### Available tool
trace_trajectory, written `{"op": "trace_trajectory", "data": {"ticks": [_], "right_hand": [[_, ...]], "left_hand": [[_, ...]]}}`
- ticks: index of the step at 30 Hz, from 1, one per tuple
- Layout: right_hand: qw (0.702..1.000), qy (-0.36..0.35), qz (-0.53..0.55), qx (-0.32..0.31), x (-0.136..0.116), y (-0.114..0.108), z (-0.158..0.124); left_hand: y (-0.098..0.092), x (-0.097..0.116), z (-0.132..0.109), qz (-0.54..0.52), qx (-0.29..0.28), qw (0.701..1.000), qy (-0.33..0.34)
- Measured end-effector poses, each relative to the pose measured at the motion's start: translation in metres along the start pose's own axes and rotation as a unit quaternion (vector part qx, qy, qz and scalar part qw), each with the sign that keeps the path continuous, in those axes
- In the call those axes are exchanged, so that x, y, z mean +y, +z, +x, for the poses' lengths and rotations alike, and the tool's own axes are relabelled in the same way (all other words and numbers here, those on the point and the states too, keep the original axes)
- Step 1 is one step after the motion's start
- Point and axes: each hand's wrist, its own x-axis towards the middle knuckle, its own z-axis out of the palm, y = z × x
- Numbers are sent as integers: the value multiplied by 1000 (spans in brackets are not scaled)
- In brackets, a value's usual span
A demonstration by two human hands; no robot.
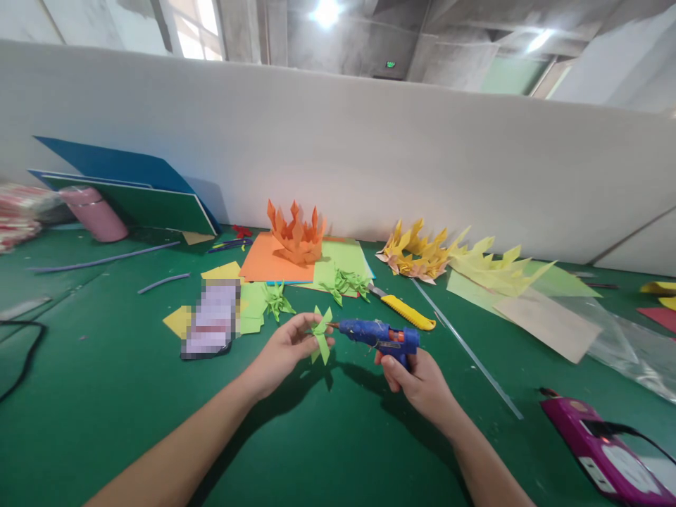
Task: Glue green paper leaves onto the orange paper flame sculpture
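Note:
Between its thumb and fingers, my left hand (294, 346) pinches a folded green paper piece (322, 338) with pointed leaf-like ends. My right hand (422, 380) is wrapped round the grip of a blue hot glue gun (377, 334). The gun's nozzle points left and meets or nearly meets the paper piece; I cannot tell if they touch. Just beyond my left hand lies a similar green folded paper cluster (278, 300), and more green folded pieces (346, 284) are heaped to its right. A yellow utility knife (408, 311) lies behind the glue gun.
An orange paper crown (298, 239) and a yellow one (415, 252) stand near the white partition (338, 148). A clear glue stick (475, 359) lies at right, beyond it a magenta power strip (602, 443). At left are a blurred phone-like object (212, 317) and a pink bottle (98, 215).

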Motion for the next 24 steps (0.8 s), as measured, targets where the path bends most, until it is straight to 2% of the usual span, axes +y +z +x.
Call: {"op": "trace_trajectory", "data": {"ticks": [9, 13, 16, 20, 22, 24], "right_hand": [[1000, -11, -10, 8, -1, 0, -1], [996, -58, -61, 24, 0, 0, 0], [981, -135, -132, 46, -1, 0, -1], [945, -219, -226, 85, -4, -1, -3], [938, -224, -238, 118, -3, -1, -3], [945, -192, -205, 166, -2, -1, -3]], "left_hand": [[2, 2, -1, -33, 2, 999, -4], [1, 2, 0, -40, 13, 999, -13], [-1, 1, 1, -30, 29, 999, -18], [-3, 1, 2, 20, 39, 999, -18], [-3, 2, 2, 45, 46, 998, -15], [-4, 4, 2, 56, 59, 997, -5]]}}
